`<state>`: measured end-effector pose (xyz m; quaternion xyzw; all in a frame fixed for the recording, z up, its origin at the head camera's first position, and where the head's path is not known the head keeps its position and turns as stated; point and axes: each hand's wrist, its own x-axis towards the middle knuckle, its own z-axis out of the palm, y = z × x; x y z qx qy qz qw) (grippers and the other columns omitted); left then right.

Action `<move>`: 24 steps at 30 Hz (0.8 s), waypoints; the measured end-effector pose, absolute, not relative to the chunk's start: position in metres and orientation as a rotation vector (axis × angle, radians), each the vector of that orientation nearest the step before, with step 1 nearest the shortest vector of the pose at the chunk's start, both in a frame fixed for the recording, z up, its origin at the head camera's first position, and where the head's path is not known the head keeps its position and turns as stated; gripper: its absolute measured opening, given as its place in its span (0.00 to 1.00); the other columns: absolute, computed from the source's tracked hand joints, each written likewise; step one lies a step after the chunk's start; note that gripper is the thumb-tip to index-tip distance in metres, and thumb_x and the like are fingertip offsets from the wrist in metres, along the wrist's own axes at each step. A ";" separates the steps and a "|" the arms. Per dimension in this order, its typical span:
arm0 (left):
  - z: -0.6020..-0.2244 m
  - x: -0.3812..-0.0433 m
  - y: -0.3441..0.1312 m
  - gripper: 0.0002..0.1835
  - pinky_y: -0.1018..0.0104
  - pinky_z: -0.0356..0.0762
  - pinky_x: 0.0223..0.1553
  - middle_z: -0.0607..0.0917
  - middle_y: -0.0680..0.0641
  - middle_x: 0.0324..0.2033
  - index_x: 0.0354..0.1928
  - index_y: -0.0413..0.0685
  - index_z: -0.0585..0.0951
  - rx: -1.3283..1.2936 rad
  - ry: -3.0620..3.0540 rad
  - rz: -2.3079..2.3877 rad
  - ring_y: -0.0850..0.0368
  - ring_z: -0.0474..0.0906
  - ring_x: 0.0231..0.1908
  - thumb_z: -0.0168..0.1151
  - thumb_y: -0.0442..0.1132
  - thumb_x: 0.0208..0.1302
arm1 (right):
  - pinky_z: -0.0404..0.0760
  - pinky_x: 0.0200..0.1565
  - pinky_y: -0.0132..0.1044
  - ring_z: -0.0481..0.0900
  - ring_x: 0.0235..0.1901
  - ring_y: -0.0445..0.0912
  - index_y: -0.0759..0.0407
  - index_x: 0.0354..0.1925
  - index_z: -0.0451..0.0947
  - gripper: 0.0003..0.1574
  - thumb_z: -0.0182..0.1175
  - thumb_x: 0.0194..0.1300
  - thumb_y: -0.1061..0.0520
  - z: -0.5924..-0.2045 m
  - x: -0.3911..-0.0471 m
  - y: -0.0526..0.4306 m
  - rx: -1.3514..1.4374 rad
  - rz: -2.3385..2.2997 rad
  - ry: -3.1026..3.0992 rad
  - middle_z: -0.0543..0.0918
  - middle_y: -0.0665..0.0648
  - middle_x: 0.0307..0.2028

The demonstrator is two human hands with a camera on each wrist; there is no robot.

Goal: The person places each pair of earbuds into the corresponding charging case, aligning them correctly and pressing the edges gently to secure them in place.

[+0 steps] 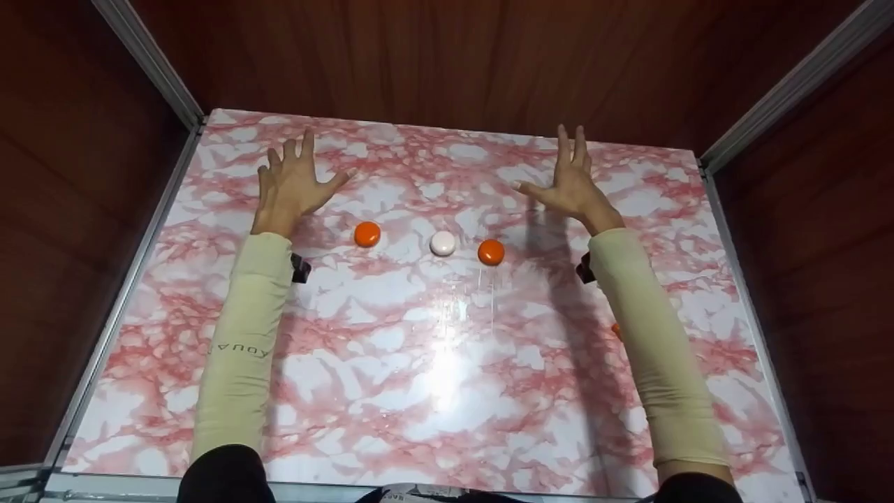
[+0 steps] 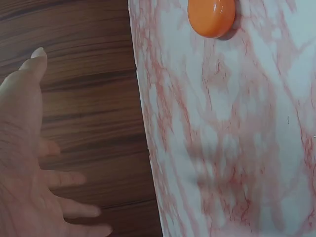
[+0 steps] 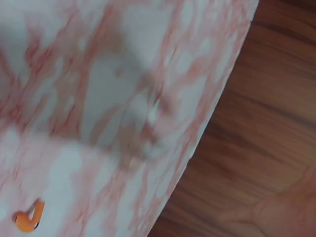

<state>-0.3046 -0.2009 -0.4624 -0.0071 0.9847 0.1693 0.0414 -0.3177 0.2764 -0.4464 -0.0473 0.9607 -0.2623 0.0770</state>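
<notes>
My left hand (image 1: 290, 183) is held over the far left of the table with its fingers spread and nothing in it. In the left wrist view, its palm and fingers show at the left edge. The nearest thing to it is a glossy orange disc (image 1: 367, 234). My right hand (image 1: 575, 187) is held over the far right, thumb out and fingers stretched, also holding nothing. Between the hands lie a white disc (image 1: 443, 243) and a second orange disc (image 1: 491, 252). A small orange hook-shaped piece (image 3: 28, 220) lies at the lower left of the right wrist view.
The pink-and-white marbled table (image 1: 377, 328) is enclosed by dark wood-grain panels (image 1: 447, 63) with metal edge rails. Beside the right sleeve (image 1: 649, 335), an orange bit (image 1: 616, 331) shows, mostly hidden by the forearm. Light glares off the table's middle.
</notes>
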 end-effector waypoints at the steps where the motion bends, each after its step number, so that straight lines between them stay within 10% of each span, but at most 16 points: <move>1: -0.462 -0.304 -0.200 0.62 0.22 0.60 0.74 0.55 0.29 0.80 0.86 0.48 0.43 -0.013 3.021 0.530 0.21 0.58 0.75 0.45 0.83 0.65 | 0.58 0.78 0.75 0.34 0.83 0.70 0.42 0.84 0.19 0.82 0.68 0.61 0.24 -0.448 -0.318 0.275 -0.147 -0.815 2.887 0.18 0.61 0.83; 13: -0.452 -0.292 -0.188 0.52 0.37 0.76 0.66 0.70 0.34 0.66 0.74 0.43 0.71 -0.001 2.902 0.896 0.36 0.76 0.57 0.45 0.81 0.68 | 0.82 0.66 0.59 0.80 0.63 0.65 0.63 0.75 0.64 0.43 0.67 0.71 0.49 -0.459 -0.305 0.230 -0.401 -1.031 2.914 0.77 0.70 0.68; 24: -0.465 -0.290 -0.188 0.48 0.40 0.71 0.71 0.78 0.34 0.63 0.68 0.39 0.79 0.011 2.817 1.129 0.38 0.73 0.64 0.45 0.76 0.72 | 0.87 0.61 0.53 0.87 0.57 0.61 0.68 0.62 0.79 0.32 0.68 0.71 0.48 -0.474 -0.299 0.192 -0.375 -1.075 2.813 0.86 0.70 0.58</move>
